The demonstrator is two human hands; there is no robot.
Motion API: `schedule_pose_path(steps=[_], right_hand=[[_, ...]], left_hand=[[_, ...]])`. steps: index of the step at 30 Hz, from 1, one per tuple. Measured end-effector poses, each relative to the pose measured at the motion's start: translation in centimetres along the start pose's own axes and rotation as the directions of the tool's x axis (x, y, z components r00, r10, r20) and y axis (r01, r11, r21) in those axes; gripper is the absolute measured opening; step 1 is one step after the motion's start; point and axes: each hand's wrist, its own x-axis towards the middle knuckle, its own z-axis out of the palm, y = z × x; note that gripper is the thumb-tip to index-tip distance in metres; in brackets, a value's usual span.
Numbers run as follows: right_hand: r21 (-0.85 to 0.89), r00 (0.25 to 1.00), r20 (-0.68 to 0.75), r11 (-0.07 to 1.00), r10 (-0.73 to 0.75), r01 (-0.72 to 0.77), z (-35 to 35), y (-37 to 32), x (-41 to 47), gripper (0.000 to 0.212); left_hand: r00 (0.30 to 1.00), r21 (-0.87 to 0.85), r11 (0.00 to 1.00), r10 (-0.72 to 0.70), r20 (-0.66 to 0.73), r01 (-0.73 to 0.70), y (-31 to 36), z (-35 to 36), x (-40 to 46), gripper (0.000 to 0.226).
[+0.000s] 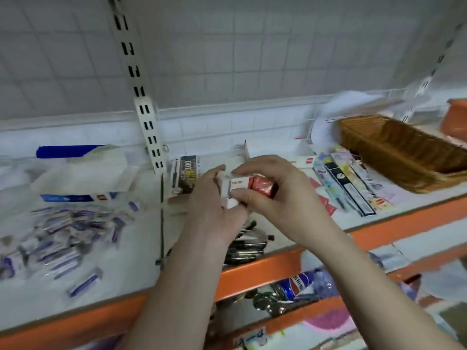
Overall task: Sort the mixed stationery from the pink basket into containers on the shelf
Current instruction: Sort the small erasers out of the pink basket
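At the centre of the frame both hands hold one small white and red box [249, 186] above the white shelf [131, 251]. The left hand [214, 208] grips its left end with curled fingers; the right hand [275, 190] pinches it from above and below. Under the hands lies a heap of black pens [246, 245]. Small blue and white packets [60, 236] are scattered at the left, and a brown wicker basket [404, 152] stands at the upper right.
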Motion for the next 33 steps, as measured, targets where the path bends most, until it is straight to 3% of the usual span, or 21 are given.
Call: schedule_pose_path(steps=[4,6,9,13,17,19,21,23,26,27,31,33], right_hand=[[0.243,0.981,-0.082,0.958,0.178,-0.153,-5.6,3.5,0.7,0.012],[0.213,0.95,-0.079,0.936,0.302,-0.279,-7.3,6.2,2.0,0.015],[0.049,0.906,0.012,0.904,0.424,-0.424,-7.3,10.2,3.7,0.018],[-0.109,0.867,0.116,0.873,0.485,-0.475,-5.8,12.6,5.1,0.014],[0.102,0.788,0.171,0.784,0.592,-0.612,-6.6,12.5,5.0,0.037],[0.086,0.793,0.195,0.795,0.577,-0.6,-7.1,12.4,4.9,0.044],[0.042,0.856,0.145,0.862,0.496,-0.506,-7.4,11.6,4.7,0.041],[0.126,0.919,0.134,0.913,0.371,-0.387,-7.5,10.2,4.5,0.029],[0.305,0.911,0.314,0.88,0.269,-0.365,-7.2,8.0,3.6,0.019],[0.335,0.916,0.313,0.873,0.253,-0.355,-6.8,7.9,3.3,0.013],[0.427,0.914,0.113,0.811,0.39,-0.399,-5.8,8.4,3.2,0.01],[0.219,0.901,0.025,0.877,0.433,-0.428,-5.9,9.7,3.6,0.011]], left_hand=[[0.994,-0.024,1.0,-0.011,-0.108,0.009,-3.4,3.1,0.7,0.023],[0.99,-0.097,0.995,-0.026,-0.136,0.012,-4.5,3.4,1.3,0.023],[0.994,0.018,1.0,0.012,-0.11,-0.01,-5.1,3.2,1.5,0.017],[1.0,0.034,0.999,0.007,-0.012,-0.007,-5.5,2.3,1.5,0.026],[0.999,-0.028,1.0,0.013,0.051,-0.012,-5.0,2.0,1.4,0.016],[0.999,-0.029,0.999,0.018,0.042,-0.017,-5.0,2.2,1.4,0.019],[0.999,-0.003,1.0,0.019,0.044,-0.018,-5.0,2.4,1.4,0.018],[0.998,0.06,0.998,0.007,0.059,-0.011,-5.2,2.5,1.4,0.016],[0.997,0.254,0.967,-0.031,0.076,0.01,-5.6,2.7,1.7,0.016],[0.998,0.31,0.951,-0.036,0.056,0.016,-5.7,2.7,1.9,0.014],[0.999,0.299,0.954,-0.01,-0.043,0.022,-5.6,3.0,2.5,0.009],[0.988,0.183,0.983,0.007,-0.155,0.022,-5.1,2.7,2.7,0.013]])
